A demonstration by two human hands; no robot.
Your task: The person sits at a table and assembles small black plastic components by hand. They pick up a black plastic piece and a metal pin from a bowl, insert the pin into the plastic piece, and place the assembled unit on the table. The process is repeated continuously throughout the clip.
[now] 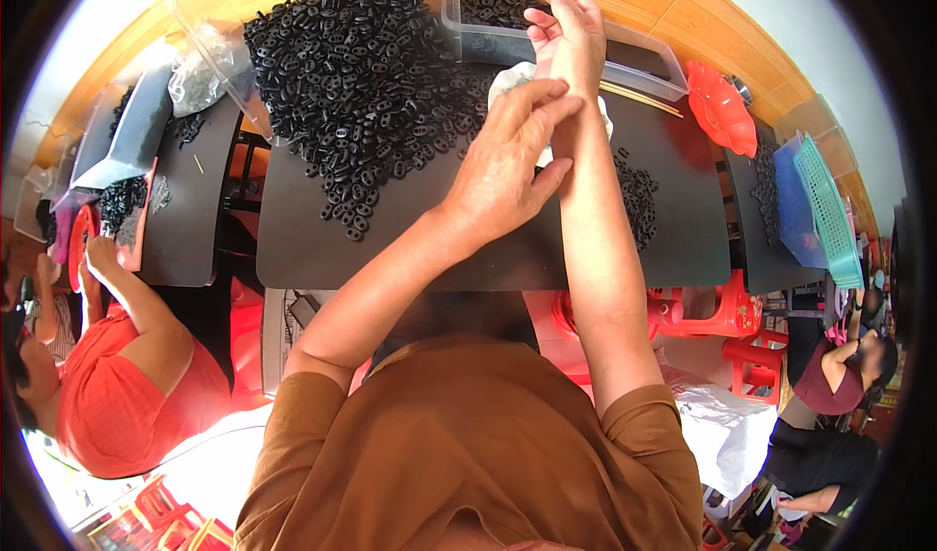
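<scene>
My left hand (509,165) lies across my right wrist, its fingers stretched out and touching the skin; it holds no object. Beyond it, my right hand (573,45) is raised over the far side of the dark table (390,248), fingers apart and nothing in them. A white thing (506,81), mostly hidden behind both hands, rests on the table under them. To the left spreads a large heap of small black oval pieces with two holes (342,73). A smaller scatter of black pieces (639,200) lies right of my right forearm.
At the back stands a clear plastic bin (644,63) with black pieces, two thin sticks (641,99) beside it. A red scalloped dish (720,107) is at the right, near a teal basket (828,209). A person in red (146,385) sits left; another person (830,380) is far right.
</scene>
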